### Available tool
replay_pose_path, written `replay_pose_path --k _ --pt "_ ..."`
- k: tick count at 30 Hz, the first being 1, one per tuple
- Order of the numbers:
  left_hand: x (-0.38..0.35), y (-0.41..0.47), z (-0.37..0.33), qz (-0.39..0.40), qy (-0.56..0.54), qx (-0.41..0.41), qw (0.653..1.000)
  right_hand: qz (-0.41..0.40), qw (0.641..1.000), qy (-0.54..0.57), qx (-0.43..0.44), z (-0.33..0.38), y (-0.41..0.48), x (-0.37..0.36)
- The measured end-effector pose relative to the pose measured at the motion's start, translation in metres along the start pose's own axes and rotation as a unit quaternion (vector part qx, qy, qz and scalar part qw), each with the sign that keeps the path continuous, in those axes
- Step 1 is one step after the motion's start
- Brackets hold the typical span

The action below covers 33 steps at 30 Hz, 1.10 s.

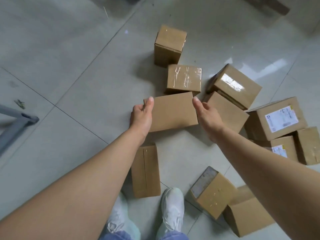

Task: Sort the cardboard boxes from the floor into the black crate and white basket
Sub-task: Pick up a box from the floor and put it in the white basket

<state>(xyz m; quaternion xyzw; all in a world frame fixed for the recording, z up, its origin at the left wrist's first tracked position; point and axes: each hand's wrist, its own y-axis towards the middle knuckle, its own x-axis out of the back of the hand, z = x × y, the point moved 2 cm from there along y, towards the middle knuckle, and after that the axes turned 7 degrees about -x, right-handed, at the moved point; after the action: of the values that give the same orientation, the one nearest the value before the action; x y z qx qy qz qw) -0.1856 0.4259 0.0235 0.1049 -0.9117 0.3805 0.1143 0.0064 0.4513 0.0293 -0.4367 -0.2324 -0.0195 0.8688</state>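
A plain cardboard box (173, 111) sits between my two hands, above the tiled floor. My left hand (141, 116) grips its left edge, thumb on top. My right hand (207, 115) holds its right side, with the thumb at the top right corner and the fingers hidden behind the box. Several more cardboard boxes lie around: a tall one (168, 45) at the back, a taped one (184, 77) just behind the held box, and a labelled one (277, 118) to the right. The black crate and white basket are out of view.
Another box (145, 170) lies under my left forearm near my white shoes (173, 203). Two more boxes (213, 191) lie at the lower right. A grey metal frame (15, 122) juts in from the left edge. Bare tiles (60, 58) spread to the left and back.
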Motion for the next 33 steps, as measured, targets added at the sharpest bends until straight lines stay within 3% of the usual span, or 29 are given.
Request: replay_pose_path --k 9,15,22,33 --pt "-0.036 0.064 0.057 0.076 -0.104 0.112 0.985 0.010 0.999 -0.006 -0.040 -0.043 0.077 -0.033" --pt "-0.022 0.042 0.036 0.040 -0.106 0.107 0.988 0.018 0.997 0.030 -0.066 -0.023 0.049 -0.028" --pt "0.031 -0.039 -0.067 0.011 -0.102 0.064 0.993 -0.007 0.989 0.136 -0.064 0.054 -0.066 0.018" --pt "0.163 -0.236 -0.280 -0.049 -0.195 -0.023 0.979 -0.013 0.986 0.165 0.017 0.231 -0.298 0.119"
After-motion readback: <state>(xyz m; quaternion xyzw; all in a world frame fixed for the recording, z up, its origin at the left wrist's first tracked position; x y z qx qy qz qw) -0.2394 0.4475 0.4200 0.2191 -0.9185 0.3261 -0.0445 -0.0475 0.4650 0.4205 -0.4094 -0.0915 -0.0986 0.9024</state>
